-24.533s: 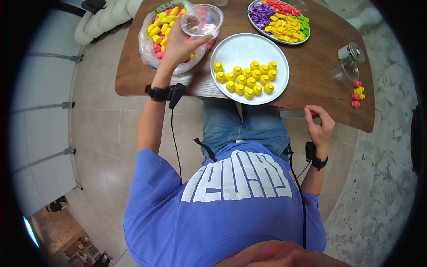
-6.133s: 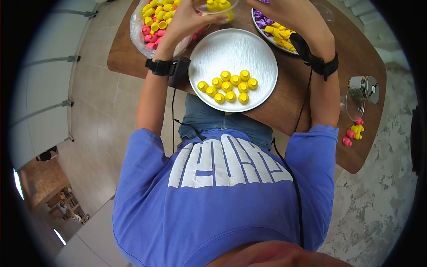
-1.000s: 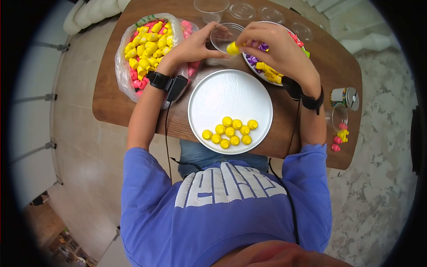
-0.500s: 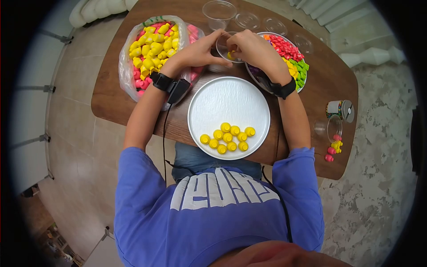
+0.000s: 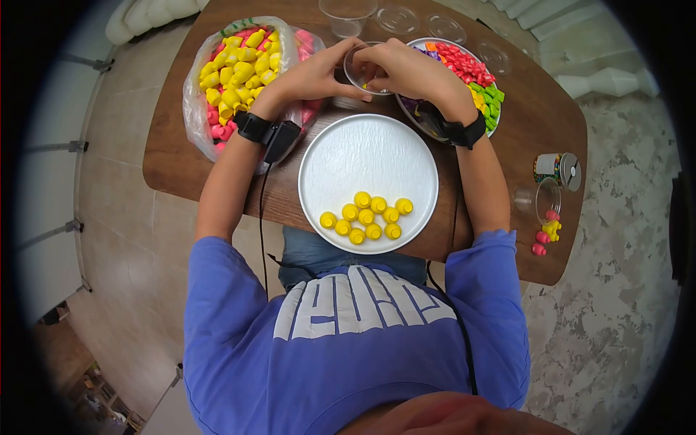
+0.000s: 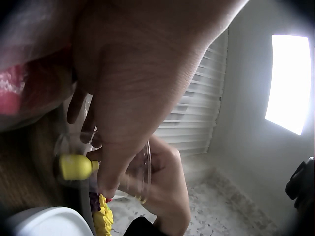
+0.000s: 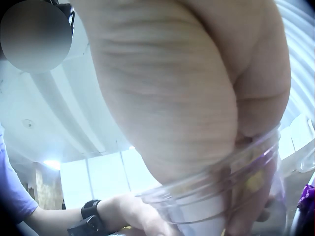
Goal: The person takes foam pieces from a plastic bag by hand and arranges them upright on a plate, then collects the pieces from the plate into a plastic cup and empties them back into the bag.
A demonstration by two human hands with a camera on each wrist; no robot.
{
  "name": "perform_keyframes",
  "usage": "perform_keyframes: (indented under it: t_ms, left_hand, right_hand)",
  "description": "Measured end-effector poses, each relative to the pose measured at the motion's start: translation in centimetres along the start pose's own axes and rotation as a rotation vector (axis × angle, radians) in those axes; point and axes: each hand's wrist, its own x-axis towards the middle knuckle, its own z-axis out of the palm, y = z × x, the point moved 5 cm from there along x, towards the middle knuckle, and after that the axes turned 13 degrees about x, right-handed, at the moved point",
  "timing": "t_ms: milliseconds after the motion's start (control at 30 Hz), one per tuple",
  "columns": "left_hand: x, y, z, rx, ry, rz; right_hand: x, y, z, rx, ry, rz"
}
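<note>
My left hand (image 5: 315, 78) grips a clear plastic cup (image 5: 351, 71) from the side, thumb in front. The fingers of my right hand (image 5: 420, 71) point down inside the cup. Through the cup wall in the left wrist view, a yellow bottle-shaped piece (image 6: 76, 167) stands near the bottom, narrow end up, a fingertip close to its neck; whether it is pinched is unclear. My right hand (image 7: 197, 88) covers much of the cup mouth (image 7: 211, 177) in the right wrist view. Nearer me, a round white plate (image 5: 368, 152) bears several yellow pieces (image 5: 373, 231) at its front.
A plastic bag (image 5: 194, 109) of yellow and pink pieces stands left. Behind my right hand is a plate of red (image 5: 467, 69), green, yellow and purple pieces. Another cup (image 5: 348, 16) and clear lids (image 5: 446, 29) lie behind. At right are a jar (image 5: 547, 167), a tipped cup and small pieces.
A second ago my right hand pinched a yellow piece above the cup; its fingers have since gone down inside. My left hand has kept its grip. The plate holds fewer yellow pieces than in the earliest frame.
</note>
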Motion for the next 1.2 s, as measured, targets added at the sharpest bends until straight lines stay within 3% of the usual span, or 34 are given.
perform_keyframes:
  t_ms: [67, 133, 267, 367, 433, 567, 633, 667, 700, 833, 900, 933, 1033, 1200]
  left_hand:
    - [0.0, -0.1, 0.3, 0.000, -0.005, 0.003]
    - [-0.2, 0.1, 0.0, 0.013, 0.121, 0.084]
    - [-0.3, 0.2, -0.1, 0.010, 0.107, 0.097]
    - [-0.2, -0.1, -0.1, 0.097, 0.049, 0.008]
    - [-0.1, 0.3, 0.0, 0.099, 0.113, 0.135]
    - [0.2, -1.1, 0.4, 0.056, 0.061, 0.082]
    - [0.9, -2.6, 1.0, 0.055, 0.189, 0.305]
    - [-0.4, 1.2, -0.6, -0.009, 0.020, -0.016]
    - [-0.9, 1.6, -0.5, -0.026, 0.020, -0.020]
    - [-0.7, 1.1, -0.3, 0.080, -0.010, -0.123]
    - [0.5, -1.9, 1.1, -0.027, 0.130, 0.178]
    - [0.7, -2.0, 1.1, -0.027, 0.149, 0.206]
    - [0.4, -1.7, 0.9, -0.051, 0.068, 0.112]
    - [0.1, -1.5, 1.0, -0.075, 0.119, 0.171]
  right_hand:
    - [-0.2, 0.2, 0.2, 0.021, -0.003, 0.023]
    - [-0.2, -0.5, 0.1, -0.047, 0.059, -0.139]
    - [-0.7, -3.0, -1.0, -0.003, 0.165, -0.164]
    - [-1.3, -6.0, -1.6, 0.009, 0.115, -0.169]
    - [-1.9, -7.1, -1.8, -0.040, 0.111, -0.207]
    - [-2.9, -8.2, -0.3, -0.007, 0.044, -0.223]
    - [-3.9, -8.9, 1.5, 0.059, -0.025, -0.262]
    - [-4.6, -9.1, 3.1, 0.109, -0.172, -0.215]
    - [-5.5, -9.6, 4.7, 0.153, -0.319, -0.164]
    - [-7.3, -10.5, 6.9, 0.157, -0.466, -0.056]
    - [-7.9, -10.7, 7.7, 0.117, -0.450, -0.034]
    - [-8.0, -10.5, 7.9, 0.102, -0.441, 0.010]
    - [-8.3, -10.2, 8.6, 0.038, -0.358, 0.088]
    - [-8.7, -10.7, 5.9, 0.043, -0.135, 0.074]
